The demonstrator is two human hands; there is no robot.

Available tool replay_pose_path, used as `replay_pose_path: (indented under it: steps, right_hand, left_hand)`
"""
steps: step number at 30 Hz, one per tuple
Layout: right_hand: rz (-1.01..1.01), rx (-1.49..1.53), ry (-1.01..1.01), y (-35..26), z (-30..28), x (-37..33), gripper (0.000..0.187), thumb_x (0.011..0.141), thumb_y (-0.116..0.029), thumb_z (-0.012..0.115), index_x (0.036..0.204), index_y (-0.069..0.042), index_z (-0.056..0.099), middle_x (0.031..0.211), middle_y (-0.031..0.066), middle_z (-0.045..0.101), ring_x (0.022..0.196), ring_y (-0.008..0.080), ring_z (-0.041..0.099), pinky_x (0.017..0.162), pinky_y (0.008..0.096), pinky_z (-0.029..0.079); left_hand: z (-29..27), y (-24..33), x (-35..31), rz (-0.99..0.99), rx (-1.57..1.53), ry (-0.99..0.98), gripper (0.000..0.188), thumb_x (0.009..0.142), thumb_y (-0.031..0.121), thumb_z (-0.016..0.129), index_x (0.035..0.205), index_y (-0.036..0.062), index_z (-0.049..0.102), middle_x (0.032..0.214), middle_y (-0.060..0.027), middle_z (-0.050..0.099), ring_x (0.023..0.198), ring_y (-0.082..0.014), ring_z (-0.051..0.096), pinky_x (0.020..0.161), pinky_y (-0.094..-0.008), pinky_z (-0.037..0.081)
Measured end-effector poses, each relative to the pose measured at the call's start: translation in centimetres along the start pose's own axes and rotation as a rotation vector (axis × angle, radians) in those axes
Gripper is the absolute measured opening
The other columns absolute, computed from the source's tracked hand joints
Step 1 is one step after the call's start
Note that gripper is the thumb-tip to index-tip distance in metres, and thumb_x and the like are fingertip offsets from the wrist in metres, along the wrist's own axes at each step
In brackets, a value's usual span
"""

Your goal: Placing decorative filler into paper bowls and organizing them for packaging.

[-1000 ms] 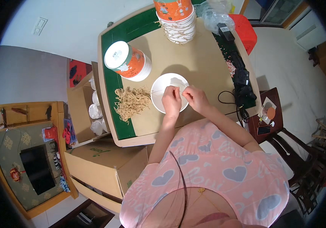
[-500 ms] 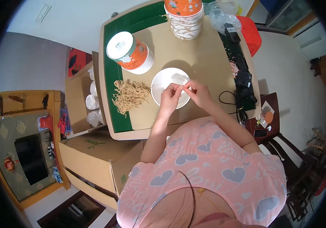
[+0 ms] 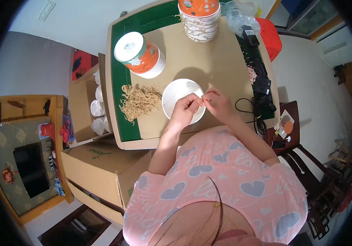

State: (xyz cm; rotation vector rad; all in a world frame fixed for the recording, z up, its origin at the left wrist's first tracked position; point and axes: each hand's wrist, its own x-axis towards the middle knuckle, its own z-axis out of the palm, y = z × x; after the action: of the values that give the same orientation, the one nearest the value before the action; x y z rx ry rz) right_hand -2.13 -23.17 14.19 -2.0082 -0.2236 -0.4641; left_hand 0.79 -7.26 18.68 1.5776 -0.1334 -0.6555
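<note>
A round white paper tub (image 3: 172, 98) stands on the brown board close in front of me, its mouth up. Over its near right side, my left hand (image 3: 187, 108) is closed, with thumb and index finger pinched. My right hand (image 3: 218, 107) is closed too, pinching at the tub's right rim, its fingertips almost meeting the left ones. Whatever lies between the fingertips is too small to make out. Left of the tub rests a loose heap of tan twisted paper cords (image 3: 141, 102).
Behind the cords leans a stack of orange printed tubs (image 3: 145, 59); another stack (image 3: 200, 26), with cords on it, stands at the far edge. Black adapters and cables (image 3: 262, 86) line the table's right side. Cardboard boxes (image 3: 102, 160) stand left of the table.
Both hands have shifted slightly right and nearer, and the tub has come a little toward me. The fingers stay pinched close together.
</note>
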Motion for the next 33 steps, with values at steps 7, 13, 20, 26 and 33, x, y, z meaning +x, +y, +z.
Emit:
replay_pose_path:
  steps: [7, 13, 20, 26, 33]
  right_hand:
    - [0.103, -0.015, 0.036, 2.5, -0.1, -2.1, 0.007, 0.073, -0.005, 0.066, 0.077, -0.005, 0.059, 0.080, 0.0069, 0.057, 0.067, 0.0202, 0.058, 0.057, 0.0299, 0.047]
    - [0.204, 0.018, -0.046, 3.0, -0.3, -2.1, 0.009, 0.074, -0.007, 0.065, 0.080, -0.005, 0.059, 0.080, 0.0061, 0.056, 0.064, 0.0179, 0.056, 0.058, 0.0286, 0.046]
    - [0.259, 0.002, -0.112, 0.6, -0.8, -0.9, 0.038, 0.074, -0.009, 0.065, 0.109, -0.008, 0.051, 0.077, 0.0095, 0.056, 0.067, 0.0205, 0.057, 0.061, 0.0328, 0.046]
    - [0.495, -0.039, -0.229, 1.1, -0.7, -1.0, 0.032, 0.077, -0.005, 0.056, 0.108, -0.009, 0.051, 0.076, 0.0154, 0.058, 0.070, 0.0285, 0.059, 0.062, 0.0389, 0.046]
    - [0.472, -0.125, -0.329, 1.2, -0.7, -0.8, 0.027, 0.078, -0.007, 0.057, 0.104, -0.006, 0.052, 0.078, 0.0150, 0.060, 0.072, 0.0333, 0.059, 0.068, 0.0416, 0.047]
  left_hand:
    - [0.1, 1.6, -0.8, 0.054, -0.065, 0.048, 0.016, 0.089, 0.010, 0.052, 0.076, 0.0043, 0.059, 0.058, 0.0071, 0.039, 0.054, -0.0022, 0.031, 0.049, -0.0190, 0.023]
    - [0.3, 0.7, -0.5, 0.086, -0.096, 0.043, 0.016, 0.090, 0.011, 0.051, 0.078, 0.0040, 0.058, 0.058, 0.0069, 0.041, 0.054, -0.0020, 0.033, 0.050, -0.0186, 0.024]
    - [1.2, -0.2, 0.5, 0.177, 0.080, -0.016, 0.015, 0.091, 0.011, 0.049, 0.082, 0.0015, 0.057, 0.064, 0.0024, 0.050, 0.062, -0.0050, 0.044, 0.057, -0.0209, 0.036]
    - [-0.6, 0.7, 0.9, 0.141, -0.293, 0.158, 0.017, 0.092, 0.013, 0.048, 0.081, 0.0059, 0.059, 0.058, 0.0060, 0.044, 0.053, -0.0021, 0.036, 0.048, -0.0183, 0.026]
    - [-1.7, 1.1, 0.4, 0.134, -0.212, 0.049, 0.020, 0.094, 0.019, 0.048, 0.082, 0.0063, 0.059, 0.058, 0.0058, 0.043, 0.050, -0.0028, 0.033, 0.047, -0.0184, 0.024]
